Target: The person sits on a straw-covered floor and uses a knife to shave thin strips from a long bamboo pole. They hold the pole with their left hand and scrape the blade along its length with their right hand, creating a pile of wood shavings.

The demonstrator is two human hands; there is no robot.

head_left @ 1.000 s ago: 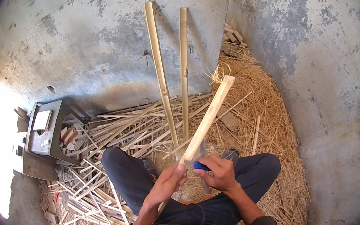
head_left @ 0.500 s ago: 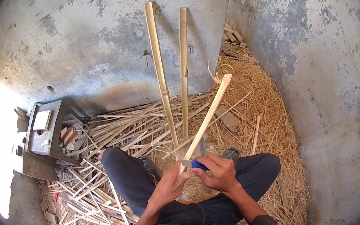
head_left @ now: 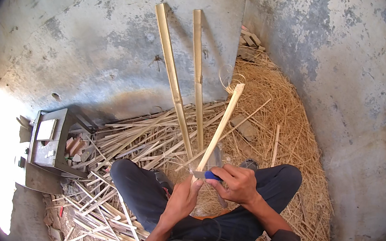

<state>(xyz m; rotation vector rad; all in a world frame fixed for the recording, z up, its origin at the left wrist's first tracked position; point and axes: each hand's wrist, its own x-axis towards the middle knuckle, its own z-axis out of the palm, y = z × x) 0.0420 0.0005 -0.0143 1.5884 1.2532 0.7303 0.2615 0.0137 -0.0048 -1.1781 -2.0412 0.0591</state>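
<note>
Between the bent knees (head_left: 280, 178), right grip (head_left: 237, 184): curled tight round a blue-handled blade (head_left: 213, 176), which lies across the bamboo strip (head_left: 221, 126)
Left grip (head_left: 182, 199): closed round the strip's near end
Strip: slanting up and away, thin curls (head_left: 229, 90) at its far end
Wall (head_left: 90, 48): two slats (head_left: 172, 69) leaning against it

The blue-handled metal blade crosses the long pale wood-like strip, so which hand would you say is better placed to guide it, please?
Probably the right hand: its grip is on the blue handle of the metal blade, while the left hand holds the long pale wood-like strip.
</note>
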